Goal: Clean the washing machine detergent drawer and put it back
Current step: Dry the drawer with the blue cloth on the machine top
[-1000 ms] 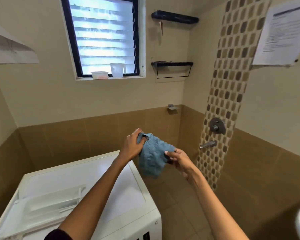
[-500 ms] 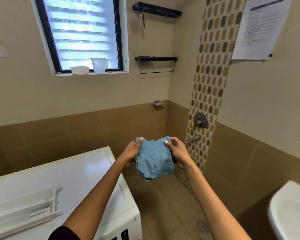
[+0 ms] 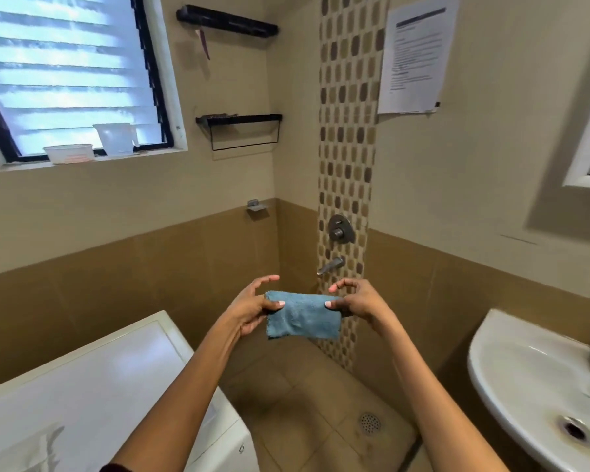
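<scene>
Holding a blue cloth (image 3: 304, 318) out in front, the person has one hand on each end of it. The left hand (image 3: 249, 311) pinches the left end, with the thumb on the front and some fingers behind, while its top finger sticks out above the cloth. The right hand (image 3: 358, 301) pinches the right end the same way, thumb in front, and its top fingers curl over above the cloth. The cloth is stretched flat between the two hands, up in the air over the brown floor tiles. It looks folded into a short, wide strip, soft and fuzzy, with a straight top edge and a lower edge that hangs a little below the thumbs. The white washing machine (image 3: 99, 386) is low on the left, under the left arm. A pale blurry shape (image 3: 48, 441) lies on its top near the bottom left corner; it is too blurry to tell if this is the detergent drawer. A white sink (image 3: 525, 369) is on the right. A metal tap (image 3: 331, 265) sticks out of the wall behind the cloth.
</scene>
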Tool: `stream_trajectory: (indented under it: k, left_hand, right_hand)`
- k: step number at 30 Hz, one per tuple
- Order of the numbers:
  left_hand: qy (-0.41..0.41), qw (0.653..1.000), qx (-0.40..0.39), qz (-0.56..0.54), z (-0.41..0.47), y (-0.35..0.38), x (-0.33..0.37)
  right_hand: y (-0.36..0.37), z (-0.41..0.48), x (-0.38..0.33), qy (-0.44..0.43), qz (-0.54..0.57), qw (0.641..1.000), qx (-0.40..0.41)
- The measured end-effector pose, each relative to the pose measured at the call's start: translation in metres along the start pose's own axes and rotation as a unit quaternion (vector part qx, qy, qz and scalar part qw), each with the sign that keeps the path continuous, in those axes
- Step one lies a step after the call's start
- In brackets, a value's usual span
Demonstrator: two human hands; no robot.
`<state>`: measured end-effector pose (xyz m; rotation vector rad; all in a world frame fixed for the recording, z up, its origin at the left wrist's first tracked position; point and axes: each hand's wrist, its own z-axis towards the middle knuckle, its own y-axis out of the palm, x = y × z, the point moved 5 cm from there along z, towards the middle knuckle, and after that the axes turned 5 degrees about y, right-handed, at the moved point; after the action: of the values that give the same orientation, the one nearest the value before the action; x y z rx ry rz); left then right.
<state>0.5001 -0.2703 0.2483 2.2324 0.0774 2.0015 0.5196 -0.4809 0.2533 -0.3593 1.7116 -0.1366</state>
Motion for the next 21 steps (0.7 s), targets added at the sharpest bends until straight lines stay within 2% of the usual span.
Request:
stream_trajectory:
  k: [2,5,7,11,13,14,15,17,19,21]
  left_hand:
    - [0.006,1.000,-0.006,0.023,0.006,0.011,0.000]
    - [0.037,0.985,0.029,0.168,0.016,0.022,-0.002]
    - [0.084,0.958,0.034,0.271,0.019,0.035,0.001]
    - [0.157,0.877,-0.035,0.453,0.025,0.079,0.004]
    - [0.172,0.844,-0.069,0.503,0.026,0.101,0.000]
    - [0.177,0.839,-0.083,0.508,0.027,0.111,-0.002]
    - [0.181,0.841,-0.100,0.499,0.027,0.119,-0.004]
    - [0.157,0.882,-0.141,0.421,0.026,0.135,-0.012]
    - [0.084,0.943,-0.162,0.280,0.025,0.154,-0.025]
    - [0.015,0.972,-0.155,0.174,0.021,0.175,-0.038]
  right_hand:
    - [-0.011,-0.008,0.005,-0.005,0.028,0.998,0.048]
    - [-0.027,-0.021,0.012,-0.029,0.030,0.994,0.099]
    - [-0.039,-0.031,0.017,-0.035,-0.020,0.987,0.157]
    - [-0.056,-0.057,0.019,-0.059,-0.149,0.951,0.263]
    - [-0.065,-0.071,0.022,-0.046,-0.175,0.937,0.298]
    - [-0.071,-0.076,0.026,-0.039,-0.181,0.931,0.314]
    - [-0.078,-0.080,0.030,-0.034,-0.182,0.925,0.331]
    - [-0.094,-0.093,0.042,-0.010,-0.168,0.917,0.361]
    - [-0.110,-0.105,0.056,0.008,-0.132,0.921,0.367]
    - [-0.120,-0.116,0.066,0.012,-0.099,0.927,0.361]
